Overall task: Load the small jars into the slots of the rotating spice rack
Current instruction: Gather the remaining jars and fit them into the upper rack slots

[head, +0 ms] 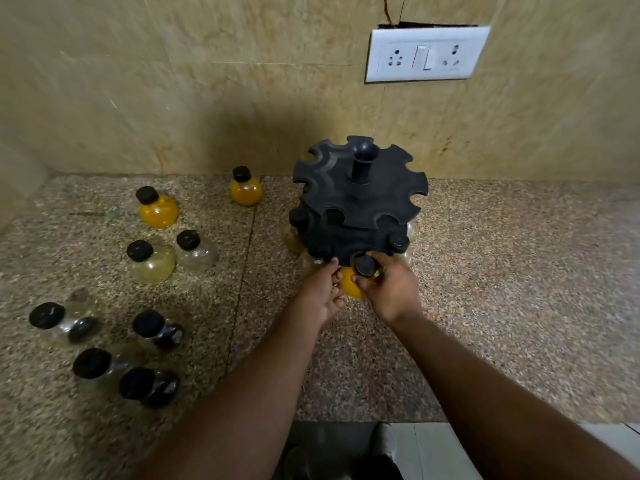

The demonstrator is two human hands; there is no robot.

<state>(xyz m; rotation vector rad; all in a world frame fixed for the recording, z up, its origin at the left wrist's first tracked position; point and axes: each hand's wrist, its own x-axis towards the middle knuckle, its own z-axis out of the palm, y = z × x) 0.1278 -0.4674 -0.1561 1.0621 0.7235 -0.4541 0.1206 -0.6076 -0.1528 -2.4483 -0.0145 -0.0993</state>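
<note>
A black two-tier spice rack (360, 199) with notched edges and a centre post stands on the granite counter (519, 271). Its lower tier holds several black-capped jars; the upper tier's slots are bare. My right hand (391, 287) grips a jar of orange powder (349, 287) by its black cap at the front slot of the lower tier. My left hand (322, 292) touches the rack's lower rim and the jar's left side. Several loose jars stand at the left: orange ones (157, 207) (246, 187), pale ones (150, 261), dark-filled ones (157, 330).
A tiled wall runs behind the counter, with a white socket and switch plate (426, 53) above the rack. The counter's front edge lies below my arms, with floor and a shoe (384, 445) beyond it.
</note>
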